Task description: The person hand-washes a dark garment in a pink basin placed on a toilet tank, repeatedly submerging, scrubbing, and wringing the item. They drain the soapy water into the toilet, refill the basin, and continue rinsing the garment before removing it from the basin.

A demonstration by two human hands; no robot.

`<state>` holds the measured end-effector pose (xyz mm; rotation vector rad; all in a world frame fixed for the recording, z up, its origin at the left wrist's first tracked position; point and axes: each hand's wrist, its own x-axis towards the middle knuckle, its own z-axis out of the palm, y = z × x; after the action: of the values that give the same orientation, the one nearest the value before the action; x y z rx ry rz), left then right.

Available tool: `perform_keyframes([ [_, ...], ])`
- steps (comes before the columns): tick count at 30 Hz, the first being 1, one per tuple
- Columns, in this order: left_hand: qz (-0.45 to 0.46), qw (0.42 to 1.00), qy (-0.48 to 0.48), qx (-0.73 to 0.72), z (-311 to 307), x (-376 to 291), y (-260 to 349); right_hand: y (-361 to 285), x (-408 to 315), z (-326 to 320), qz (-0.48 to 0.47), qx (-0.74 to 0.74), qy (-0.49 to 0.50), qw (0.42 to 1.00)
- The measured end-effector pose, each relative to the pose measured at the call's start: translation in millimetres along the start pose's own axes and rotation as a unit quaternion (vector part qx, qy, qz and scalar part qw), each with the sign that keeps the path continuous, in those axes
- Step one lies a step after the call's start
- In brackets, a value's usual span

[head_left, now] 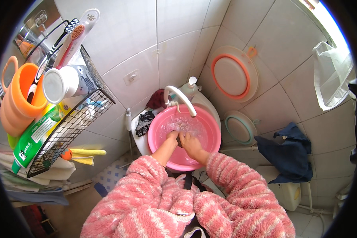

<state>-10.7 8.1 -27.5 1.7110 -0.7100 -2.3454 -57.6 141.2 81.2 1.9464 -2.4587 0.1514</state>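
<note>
Both hands are low inside a round pink plastic basin (154, 148) with water in it. A small dark object (179, 143) shows between them; it is mostly covered by fingers, so its kind is unclear. My left hand (170, 142) grips it from the left, fingers curled. From the right, my right hand (191, 145) closes on it, fingertips close to the left hand. Just beyond the hands the water is rippled and splashing. A white curved faucet (183, 98) reaches over the basin's far rim, its spout above the water.
The basin rests on a white washbasin (136, 128) with black patterned cloth (145, 122), dark red cloth (157, 98) and a pump bottle (189, 86). At left hangs a wire rack (74, 128) with an orange cup (20, 101) and Darlie toothpaste box (43, 134). Folding basins (230, 74) hang right, above navy cloth (285, 154).
</note>
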Motion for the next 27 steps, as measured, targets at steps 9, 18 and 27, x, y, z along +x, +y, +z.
perform_keyframes([
  [9, 0.004, 0.971, -0.222, -0.093, -5, -79, 49, 37, 15, -34, 0.295, 0.843, -0.231, 0.386],
  [18, -0.011, 0.953, -0.258, -0.157, 9, -80, 46, 13, -3, -32, 0.310, 0.928, -0.204, -0.004],
  [27, 0.268, 0.940, -0.185, 0.105, 34, -101, 63, 4, 16, -47, 0.337, 0.695, -0.194, 0.605],
])
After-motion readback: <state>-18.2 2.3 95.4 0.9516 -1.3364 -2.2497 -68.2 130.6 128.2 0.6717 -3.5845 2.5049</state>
